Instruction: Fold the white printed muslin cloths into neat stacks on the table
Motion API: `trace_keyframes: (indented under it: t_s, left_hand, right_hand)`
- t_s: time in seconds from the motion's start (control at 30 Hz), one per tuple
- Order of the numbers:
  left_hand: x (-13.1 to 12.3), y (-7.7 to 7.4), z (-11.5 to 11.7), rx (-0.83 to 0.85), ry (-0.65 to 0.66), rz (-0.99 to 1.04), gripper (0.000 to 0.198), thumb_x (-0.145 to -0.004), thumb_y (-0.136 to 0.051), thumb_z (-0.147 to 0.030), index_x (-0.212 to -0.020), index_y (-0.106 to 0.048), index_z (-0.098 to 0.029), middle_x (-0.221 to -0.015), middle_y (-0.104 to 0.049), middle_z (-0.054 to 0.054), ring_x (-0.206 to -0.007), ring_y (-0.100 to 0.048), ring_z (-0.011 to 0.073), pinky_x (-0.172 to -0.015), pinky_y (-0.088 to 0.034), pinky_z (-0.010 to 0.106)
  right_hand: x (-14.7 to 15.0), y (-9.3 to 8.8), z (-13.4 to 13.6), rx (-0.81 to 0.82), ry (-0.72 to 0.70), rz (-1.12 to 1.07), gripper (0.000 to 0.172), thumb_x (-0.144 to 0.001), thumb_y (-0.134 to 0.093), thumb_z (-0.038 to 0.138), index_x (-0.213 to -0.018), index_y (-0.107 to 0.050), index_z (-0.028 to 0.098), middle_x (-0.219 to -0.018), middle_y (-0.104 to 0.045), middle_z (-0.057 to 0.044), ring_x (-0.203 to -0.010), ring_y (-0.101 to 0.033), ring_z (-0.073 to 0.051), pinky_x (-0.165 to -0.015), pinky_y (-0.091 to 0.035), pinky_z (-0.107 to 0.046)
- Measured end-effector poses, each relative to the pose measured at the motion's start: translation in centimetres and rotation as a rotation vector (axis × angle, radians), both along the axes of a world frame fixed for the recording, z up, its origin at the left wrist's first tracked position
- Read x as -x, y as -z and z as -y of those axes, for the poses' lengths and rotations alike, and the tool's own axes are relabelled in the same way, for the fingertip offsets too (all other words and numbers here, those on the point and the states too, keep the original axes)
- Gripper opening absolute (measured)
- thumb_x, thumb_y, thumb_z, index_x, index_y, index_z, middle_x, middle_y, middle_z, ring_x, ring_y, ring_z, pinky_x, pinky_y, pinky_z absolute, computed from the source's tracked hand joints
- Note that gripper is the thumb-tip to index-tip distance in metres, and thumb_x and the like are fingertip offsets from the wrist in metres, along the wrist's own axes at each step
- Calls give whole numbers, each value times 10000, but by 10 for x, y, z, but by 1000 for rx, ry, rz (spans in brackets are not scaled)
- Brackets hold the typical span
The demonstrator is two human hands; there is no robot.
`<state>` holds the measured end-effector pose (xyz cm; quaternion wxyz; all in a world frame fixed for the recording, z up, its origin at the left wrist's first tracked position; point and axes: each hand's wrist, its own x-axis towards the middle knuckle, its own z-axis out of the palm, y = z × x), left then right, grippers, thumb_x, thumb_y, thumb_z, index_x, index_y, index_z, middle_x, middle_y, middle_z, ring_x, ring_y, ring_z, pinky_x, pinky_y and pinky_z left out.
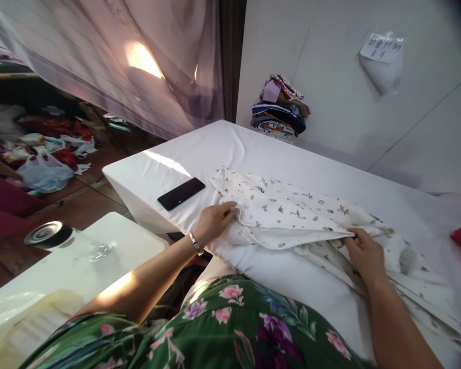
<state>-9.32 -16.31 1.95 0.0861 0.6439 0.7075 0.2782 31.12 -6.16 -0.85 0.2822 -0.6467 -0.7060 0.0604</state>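
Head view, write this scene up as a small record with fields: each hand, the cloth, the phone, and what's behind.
Left hand: pinching the cloth's near edge; bracelet on wrist
Right hand: pinching the cloth farther right
Cloth: white, small scattered print, loosely folded on the table
Phone: on the table, left of the cloth, screen dark
Behind: clothes pile by the wall; curtain to its left

Head-worn view, forward and down
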Motion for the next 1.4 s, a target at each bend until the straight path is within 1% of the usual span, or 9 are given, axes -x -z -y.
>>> trace_keyframes:
  t_s: [0.3, 0.5, 0.7, 0.83, 0.93, 1.03, 1.17, 1.27, 1.4]
  left_hand:
    - [3, 0, 12, 235, 185, 127, 395, -762, -529, -371, -1144, -467, -289, -937, -658, -34, -832, -610, 156, -720, -447, 261]
    - [-1, -1, 13, 197, 132, -83, 388, -714, -575, -363, -1067, -479, -233, -892, -621, 31, -814, -591, 206, -686, -431, 303]
    - [-2, 2, 13, 146, 193, -70, 327, -707, -581, -276, -1014, -489, -216, -845, -613, 30, -783, -588, 197, -690, -430, 309]
    - [-1, 9, 14, 76, 217, -26, 333, -717, -567, -242, -1039, -485, -223, -872, -606, 33, -775, -582, 187, -682, -432, 304]
    - [-1, 14, 15, 66, 231, 26, 338, -731, -545, -214, -1061, -475, -227, -889, -599, 29, -763, -578, 172, -663, -435, 288]
    - [-2, 16, 15, 93, 218, 75, 330, -734, -542, -200, -1057, -471, -223, -888, -598, 27, -765, -577, 167, -657, -440, 278]
    - [-4, 14, 17, 63, 191, 70, 412, -743, -546, -195, -1136, -423, -214, -914, -594, 34, -802, -577, 173, -686, -443, 284]
    - [-5, 17, 22, -4, 182, 16, 469, -772, -528, -210, -1212, -365, -205, -901, -591, 38, -823, -569, 182, -734, -435, 308]
    - [-6, 25, 28, -74, 162, -13, 412, -782, -524, -209, -1169, -386, -197, -849, -582, 28, -807, -553, 184, -767, -425, 331]
  right_hand:
    - [2, -2, -1, 41, 36, 10, 351, -717, -474, 449, -896, -631, 191, -492, -518, 11, -469, -481, -160, -512, -351, -254]
    - [4, -8, -4, 155, -2, 80, 396, -713, -473, 462, -966, -628, 200, -602, -583, -12, -544, -531, -178, -545, -377, -272]
    - [13, -65, 19, 158, -110, -20, 654, -708, -539, 541, -1278, -464, 229, -613, -548, 19, -452, -418, -122, -472, -345, -253]
    - [42, -107, 41, 158, -349, -106, 485, -718, -564, 537, -1100, -613, 241, -586, -511, 13, -450, -371, -109, -449, -316, -246]
    - [87, -117, 46, 293, -637, -72, 369, -776, -519, 500, -984, -662, 232, -595, -548, -3, -465, -404, -109, -470, -320, -244]
    - [147, -107, 40, 428, -880, 38, 302, -827, -474, 442, -975, -657, 253, -664, -604, 4, -500, -447, -101, -521, -329, -234]
    - [216, -76, 33, 363, -928, 181, 317, -818, -498, 443, -1032, -623, 245, -753, -645, -16, -680, -555, -156, -611, -343, -243]
    - [242, -53, 32, 310, -901, 323, 340, -813, -499, 458, -1043, -605, 232, -844, -661, -49, -765, -574, -192, -627, -332, -253]
    - [248, -32, 28, 310, -854, 351, 267, -832, -467, 377, -976, -617, 210, -838, -656, -56, -758, -563, -183, -622, -322, -253]
